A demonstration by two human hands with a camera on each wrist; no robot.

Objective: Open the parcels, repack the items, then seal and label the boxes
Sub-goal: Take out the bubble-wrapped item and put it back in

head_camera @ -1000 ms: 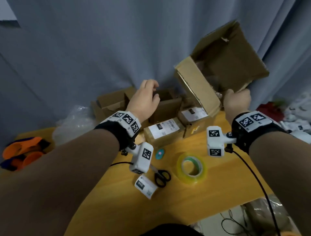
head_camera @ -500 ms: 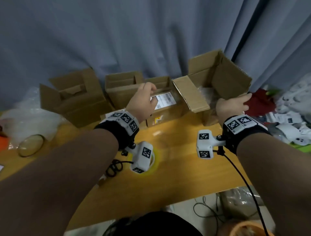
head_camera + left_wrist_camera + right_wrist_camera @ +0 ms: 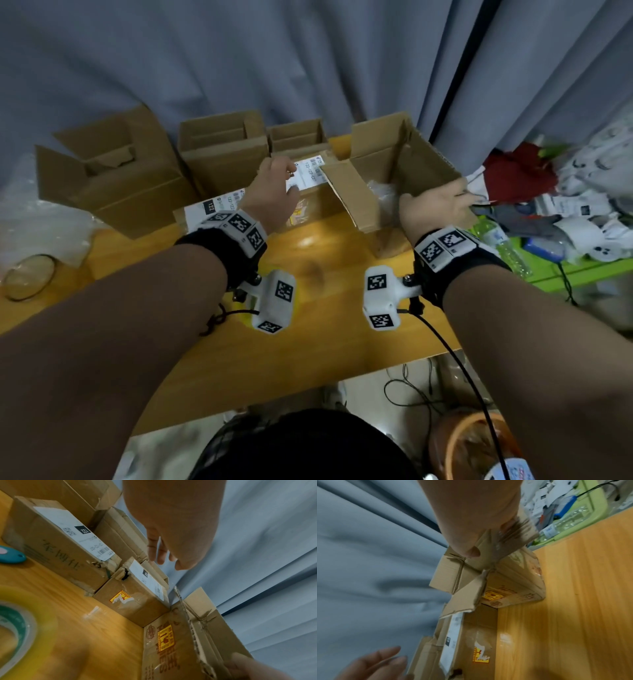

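Gripping the near right flap of the open box (image 3: 421,164), the right hand (image 3: 435,209) has its thumb on the flap's inner face and its fingers hidden behind the cardboard. That box stands at the worktop's (image 3: 325,329) far right corner with all flaps up and crumpled clear plastic showing inside. Its left flap leans over the sealed parcel (image 3: 308,202) just beside it. Above that parcel's white shipping label (image 3: 310,173) hovers the left hand (image 3: 274,195), fingers loosely bent and holding nothing; whether they touch the label cannot be told. A second sealed parcel (image 3: 56,545) with a label lies to the left, touching the first. Behind them, along the worktop's far edge by the grey curtain (image 3: 239,58), stand three empty opened boxes (image 3: 219,154). Near the front lie a roll of clear tape (image 3: 18,631) and a small teal cutter (image 3: 12,555)
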